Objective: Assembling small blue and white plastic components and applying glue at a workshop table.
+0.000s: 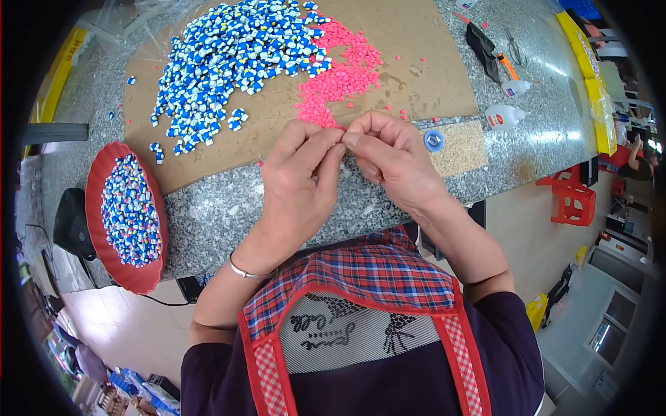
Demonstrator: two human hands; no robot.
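The left hand (300, 182) and the right hand (387, 158) meet fingertip to fingertip above the near edge of the worktop (229, 211). Both are pinched almost shut on something small between them; it is too tiny to make out, though it sits right at the near tip of the pink pieces (338, 76).

Those pink pieces lie loose on a brown cardboard sheet (416, 62), touching a much larger heap of blue-and-white pieces (229, 52) toward the far left corner. At the left edge a red dish (104, 260) is piled with pieces showing blue, white and pink together.

Judging by this, a good dishful looks finished, while the bigger share on the cardboard is still waiting.
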